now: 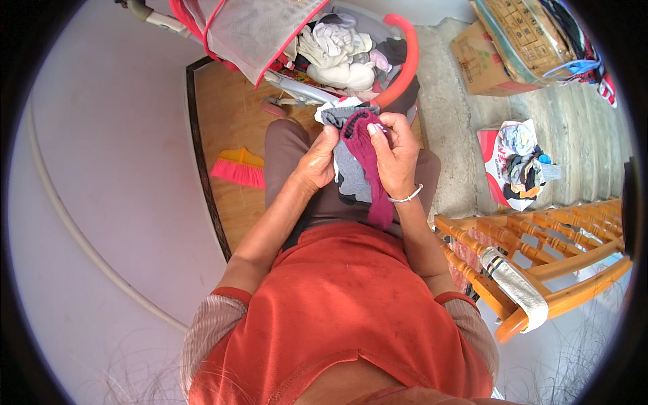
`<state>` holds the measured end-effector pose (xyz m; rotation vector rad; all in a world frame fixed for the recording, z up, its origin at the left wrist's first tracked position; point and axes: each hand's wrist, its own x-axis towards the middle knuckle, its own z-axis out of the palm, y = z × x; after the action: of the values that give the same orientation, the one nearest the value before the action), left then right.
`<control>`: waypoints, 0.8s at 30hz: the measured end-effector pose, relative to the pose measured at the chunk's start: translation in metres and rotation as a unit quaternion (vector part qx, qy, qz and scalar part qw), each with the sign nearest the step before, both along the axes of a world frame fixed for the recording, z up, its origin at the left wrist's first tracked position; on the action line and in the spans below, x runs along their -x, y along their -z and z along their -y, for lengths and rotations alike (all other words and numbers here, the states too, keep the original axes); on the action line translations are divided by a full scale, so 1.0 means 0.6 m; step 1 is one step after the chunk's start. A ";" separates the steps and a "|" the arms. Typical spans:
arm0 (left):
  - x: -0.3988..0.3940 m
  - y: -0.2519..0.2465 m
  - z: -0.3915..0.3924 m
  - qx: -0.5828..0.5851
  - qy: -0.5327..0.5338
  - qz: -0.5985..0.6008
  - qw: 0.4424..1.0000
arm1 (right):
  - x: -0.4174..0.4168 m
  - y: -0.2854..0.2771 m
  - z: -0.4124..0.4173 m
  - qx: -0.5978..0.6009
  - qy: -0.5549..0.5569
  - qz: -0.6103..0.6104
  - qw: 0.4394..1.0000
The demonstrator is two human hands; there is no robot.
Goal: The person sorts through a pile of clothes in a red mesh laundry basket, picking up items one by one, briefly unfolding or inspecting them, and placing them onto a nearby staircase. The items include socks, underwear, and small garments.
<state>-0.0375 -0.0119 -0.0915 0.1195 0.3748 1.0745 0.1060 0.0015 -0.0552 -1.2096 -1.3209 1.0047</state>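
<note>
My left hand (pixel 317 159) grips several grey, black and white socks (pixel 353 172) by their upper ends, its thumb on top. In my right hand (pixel 398 152) is a maroon knitted sock (pixel 368 167), pinched near its opening; the sock hangs over the grey ones towards my lap. The dark inside of its cuff faces up. Both hands are close together above my knees. Just beyond them, white and dark clothing (pixel 336 48) lies heaped in a stroller with a red-orange bar (pixel 412 55).
A pink-bristled broom head (pixel 238 167) rests on the floor at left. Concrete steps (pixel 445 126) at right bear cardboard boxes (pixel 478 61) and a red-and-white box (pixel 488 152) with rolled clothing. A wooden railing (pixel 567 301) with a pale cloth (pixel 516 288) stands at lower right.
</note>
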 end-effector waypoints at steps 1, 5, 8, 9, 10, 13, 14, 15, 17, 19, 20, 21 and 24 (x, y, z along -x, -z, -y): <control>0.002 0.006 0.004 -0.008 0.005 0.012 1.000 | 0.003 0.005 0.000 0.004 0.011 0.014 1.000; -0.001 0.038 0.011 -0.100 0.015 -0.086 0.991 | 0.018 0.042 -0.005 -0.034 0.048 0.096 0.994; -0.008 0.035 0.008 -0.066 -0.002 -0.196 0.978 | 0.033 0.049 -0.010 -0.031 0.045 0.149 0.987; -0.009 0.035 0.006 -0.052 -0.010 -0.209 0.976 | 0.036 0.051 -0.012 -0.037 0.036 0.163 0.985; -0.010 0.033 0.001 -0.027 -0.036 -0.198 0.979 | 0.039 0.055 -0.016 -0.044 0.027 0.177 0.983; 0.008 0.049 -0.009 0.061 -0.074 -0.143 0.985 | 0.050 0.053 -0.026 -0.087 -0.006 0.215 0.973; 0.014 0.060 -0.011 0.065 -0.103 -0.159 0.980 | 0.055 0.045 -0.029 -0.077 -0.019 0.231 0.970; 0.021 0.053 -0.016 0.099 -0.129 -0.168 0.972 | 0.059 0.041 -0.035 -0.068 -0.030 0.247 0.966; 0.048 0.082 -0.020 0.144 -0.174 -0.155 0.962 | 0.052 0.054 -0.053 -0.032 -0.045 0.268 0.962; 0.080 0.091 -0.025 0.154 -0.203 -0.140 0.957 | 0.035 0.078 -0.079 0.001 -0.036 0.264 0.964; 0.099 0.107 -0.025 0.150 -0.199 -0.134 0.959 | 0.028 0.082 -0.095 0.024 -0.040 0.270 0.962; 0.117 0.131 -0.023 0.146 -0.196 -0.129 0.961 | 0.026 0.086 -0.116 0.008 -0.045 0.277 0.960; 0.149 0.189 -0.011 0.171 -0.165 -0.115 0.965 | 0.028 0.100 -0.187 0.027 -0.078 0.282 0.956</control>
<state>-0.1269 -0.0056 -0.2052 -0.1333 0.8053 1.3101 0.0890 0.1138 -0.1153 -1.5204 -1.8635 0.8346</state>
